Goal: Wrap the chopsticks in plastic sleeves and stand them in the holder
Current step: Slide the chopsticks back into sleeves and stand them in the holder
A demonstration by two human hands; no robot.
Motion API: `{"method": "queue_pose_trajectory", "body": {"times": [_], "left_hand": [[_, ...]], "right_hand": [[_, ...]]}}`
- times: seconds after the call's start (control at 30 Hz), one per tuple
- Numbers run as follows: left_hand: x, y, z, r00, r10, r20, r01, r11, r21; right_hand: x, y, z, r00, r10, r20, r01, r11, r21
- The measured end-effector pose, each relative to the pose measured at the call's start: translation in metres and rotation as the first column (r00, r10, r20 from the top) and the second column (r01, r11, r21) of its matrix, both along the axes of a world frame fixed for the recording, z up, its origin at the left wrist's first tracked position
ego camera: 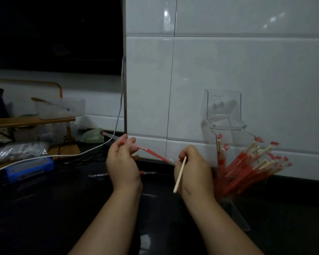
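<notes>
My left hand (122, 162) pinches a red and clear plastic sleeve (151, 152) that slants down to the right, ending beside my right hand (193, 169). In my right hand's fingers is a bare wooden chopstick (180, 174), tilted, its lower end pointing toward me. Just right of that hand, a clear holder (226, 126) stands against the tiled wall. Several sleeved chopsticks (247, 164) fan out of its lower part. Another sleeve (147, 173) lies on the dark counter behind my left hand.
A white cable (118, 111) hangs down the wall edge and runs left across the counter. A blue box (29, 167), a plastic bag (17, 150), a clear tub (61, 107) on a wooden rack and a green object (93, 135) crowd the left side.
</notes>
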State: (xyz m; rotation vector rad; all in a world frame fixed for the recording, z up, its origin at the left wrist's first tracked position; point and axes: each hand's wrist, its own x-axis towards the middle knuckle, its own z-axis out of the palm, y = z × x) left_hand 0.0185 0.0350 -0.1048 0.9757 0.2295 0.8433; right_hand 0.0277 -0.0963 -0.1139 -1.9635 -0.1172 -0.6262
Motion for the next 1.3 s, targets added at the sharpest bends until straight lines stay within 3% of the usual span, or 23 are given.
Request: {"method": "queue_pose_trajectory", "body": {"times": [0.13,0.27,0.33,0.4,0.5,0.67,0.8,1.3], "left_hand": [[0.002,0.003,0.002,0.989,0.146,0.008,-0.146,0.989,-0.02],[0.005,0.004,-0.001,0.982,0.188,0.026,-0.189,0.981,0.038],[0.005,0.004,-0.003,0.982,0.186,0.03,-0.188,0.978,0.09],[0.003,0.001,-0.003,0.987,0.153,0.051,-0.159,0.976,0.15],[0.002,-0.003,-0.004,0.99,0.118,0.074,-0.134,0.949,0.287],[0.002,-0.008,-0.009,0.976,0.178,0.126,-0.218,0.803,0.555],[0.0,-0.011,-0.009,0.965,0.207,0.162,-0.263,0.738,0.621],[0.001,-0.009,-0.011,0.946,0.237,0.222,-0.325,0.669,0.669]], "right_hand": [[0.0,0.003,-0.001,0.993,-0.052,-0.108,0.047,0.998,-0.042],[-0.012,0.003,0.005,0.998,0.036,0.052,-0.022,0.971,-0.24],[-0.014,0.006,0.007,0.985,0.056,0.162,-0.028,0.985,-0.169],[-0.018,0.009,0.014,0.969,0.069,0.235,-0.079,0.996,0.031],[-0.027,0.011,0.022,0.927,0.188,0.323,-0.294,0.9,0.321],[-0.043,0.009,0.036,0.876,0.212,0.433,-0.43,0.748,0.505],[-0.049,0.01,0.039,0.859,0.206,0.469,-0.455,0.728,0.513],[-0.047,0.012,0.035,0.861,0.246,0.445,-0.446,0.787,0.427]]}}
